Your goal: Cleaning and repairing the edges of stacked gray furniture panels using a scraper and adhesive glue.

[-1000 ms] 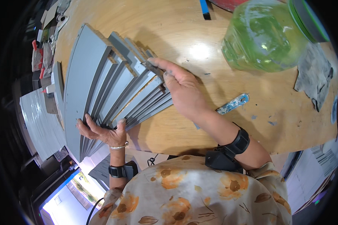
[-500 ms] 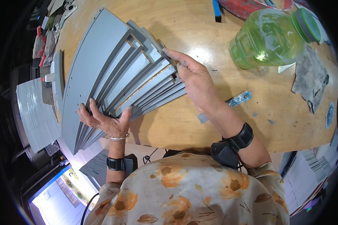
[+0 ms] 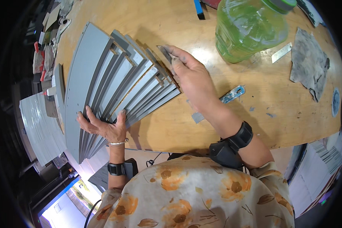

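Observation:
A fanned stack of grey curved boards (image 3: 97, 64) lies at the left of the table, with brown raw edges showing at its far right ends. Across its near part my left hand (image 3: 104, 129) grips several boards, the thumb apart from the fingers. My right hand (image 3: 193, 78) is closed in a pinch on a small thin dark grey piece (image 3: 165, 54), whose exact kind I cannot make out. That piece is just right of the boards' raw ends, with a small gap between. Below the right forearm, a blue-handled scraper (image 3: 231, 95) lies on the table, partly covered.
A big green plastic jar (image 3: 250, 32) stands at the far right of the wooden table (image 3: 171, 133). Beyond it lie a grey stained cloth (image 3: 309, 62) and a small metal blade (image 3: 281, 53). A blue strip (image 3: 199, 9) is at the back. Wrapped white panels (image 3: 40, 125) are at the left.
My right hand has come away from the boards' raw ends with the dark piece. My left hand stays on the stack. The view has shifted, so the jar appears farther left and higher.

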The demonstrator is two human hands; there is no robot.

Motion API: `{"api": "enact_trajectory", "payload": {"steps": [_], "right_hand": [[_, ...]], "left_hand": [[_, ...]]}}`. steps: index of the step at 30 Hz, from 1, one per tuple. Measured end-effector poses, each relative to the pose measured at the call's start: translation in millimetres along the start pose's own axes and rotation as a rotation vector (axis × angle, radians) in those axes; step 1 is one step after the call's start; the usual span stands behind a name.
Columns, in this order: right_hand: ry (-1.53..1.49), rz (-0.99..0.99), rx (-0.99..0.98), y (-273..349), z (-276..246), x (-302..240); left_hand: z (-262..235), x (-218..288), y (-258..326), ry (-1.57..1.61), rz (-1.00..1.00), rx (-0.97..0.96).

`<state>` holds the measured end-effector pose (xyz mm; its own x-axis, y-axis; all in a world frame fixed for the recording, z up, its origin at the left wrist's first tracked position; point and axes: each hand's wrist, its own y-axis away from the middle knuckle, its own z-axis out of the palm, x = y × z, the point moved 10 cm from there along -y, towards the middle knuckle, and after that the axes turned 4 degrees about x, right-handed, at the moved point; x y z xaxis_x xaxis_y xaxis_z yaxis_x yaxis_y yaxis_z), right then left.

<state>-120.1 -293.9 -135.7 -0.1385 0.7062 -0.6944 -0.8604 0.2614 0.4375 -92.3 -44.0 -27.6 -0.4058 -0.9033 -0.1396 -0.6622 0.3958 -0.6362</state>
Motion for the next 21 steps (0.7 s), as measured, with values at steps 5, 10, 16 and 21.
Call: {"api": "enact_trajectory", "payload": {"steps": [5,10,16,21], "right_hand": [[0.161,-0.153,-0.057,-13.0,7.1,0.9],[0.048,-0.034,-0.166,-11.9,18.2,8.0],[0.083,-0.001,-0.174,-14.0,22.6,8.6],[0.073,-0.032,-0.131,-16.9,20.3,7.8]], "left_hand": [[-1.9,7.5,-1.4,0.014,0.016,0.019],[-1.2,4.5,0.1,0.001,0.016,0.033],[-0.4,1.9,1.2,-0.007,0.020,0.033],[-0.5,1.8,1.6,-0.017,0.011,0.027]]}}
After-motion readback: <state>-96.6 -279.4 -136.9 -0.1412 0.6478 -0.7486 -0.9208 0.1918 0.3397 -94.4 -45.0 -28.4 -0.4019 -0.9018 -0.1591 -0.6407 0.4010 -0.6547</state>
